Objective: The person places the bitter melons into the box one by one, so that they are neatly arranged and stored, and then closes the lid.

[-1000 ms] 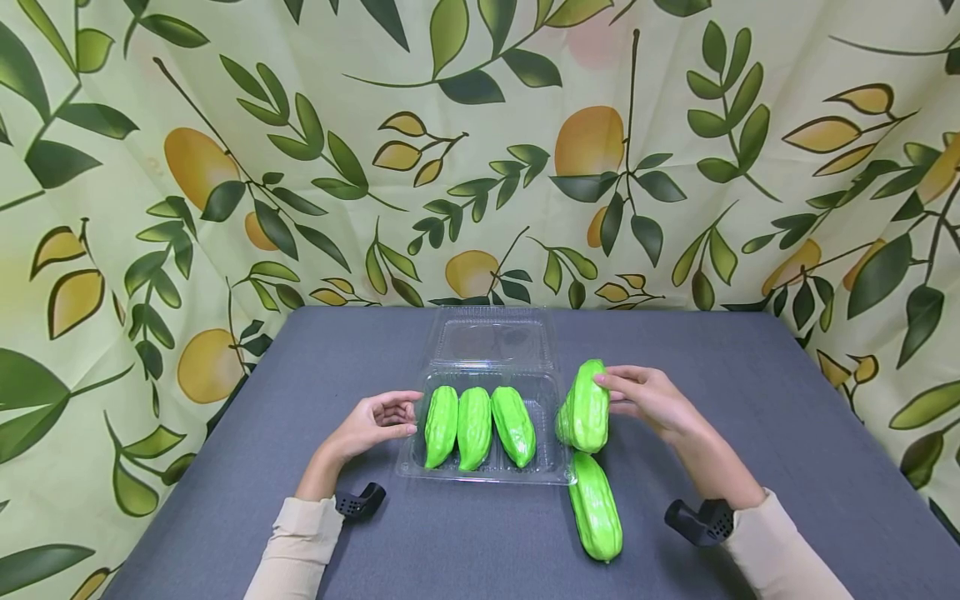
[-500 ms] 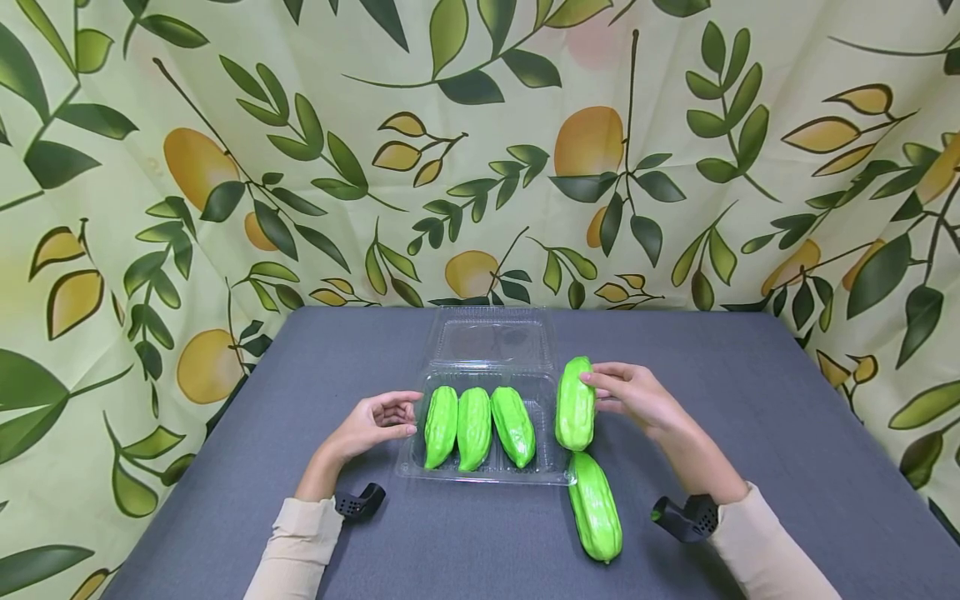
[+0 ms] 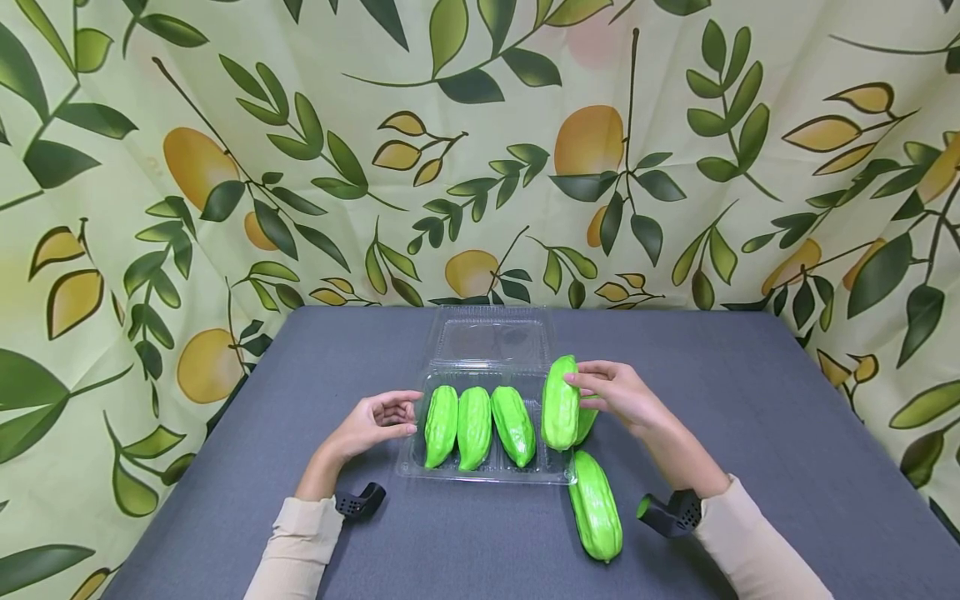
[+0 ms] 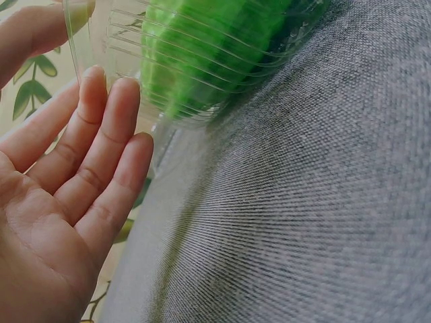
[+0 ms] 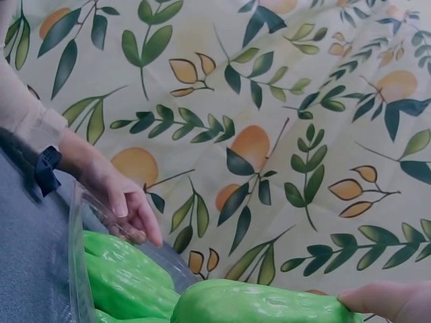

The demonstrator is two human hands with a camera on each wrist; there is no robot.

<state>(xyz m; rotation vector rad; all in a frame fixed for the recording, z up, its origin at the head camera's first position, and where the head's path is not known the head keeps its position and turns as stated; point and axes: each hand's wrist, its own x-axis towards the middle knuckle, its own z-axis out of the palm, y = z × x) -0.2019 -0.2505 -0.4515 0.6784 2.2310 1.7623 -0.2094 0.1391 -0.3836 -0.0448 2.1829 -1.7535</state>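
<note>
My right hand (image 3: 618,392) pinches the upper part of a ridged green gourd (image 3: 560,404) between thumb and fingers. The gourd stands nearly upright over the right end of a clear plastic clamshell box (image 3: 495,477). Inside the box lie three like gourds, side by side: a left one (image 3: 442,427), a middle one (image 3: 475,428) and a right one (image 3: 514,427). My left hand (image 3: 378,418) is at the box's left side, fingers loosely bent, fingertips right at the rim. In the right wrist view the held gourd (image 5: 262,303) extends from my thumb.
Another green gourd (image 3: 596,507) lies on the grey cloth-covered table (image 3: 465,542), at the box's front right corner. Part of one more gourd (image 3: 587,423) shows behind the held one. The box lid (image 3: 491,337) is folded back. A leaf-patterned curtain (image 3: 480,150) hangs behind.
My right hand has moved left with the gourd, from beside the box to over its right end. A gourd behind it has come into sight. My left hand has stayed put.
</note>
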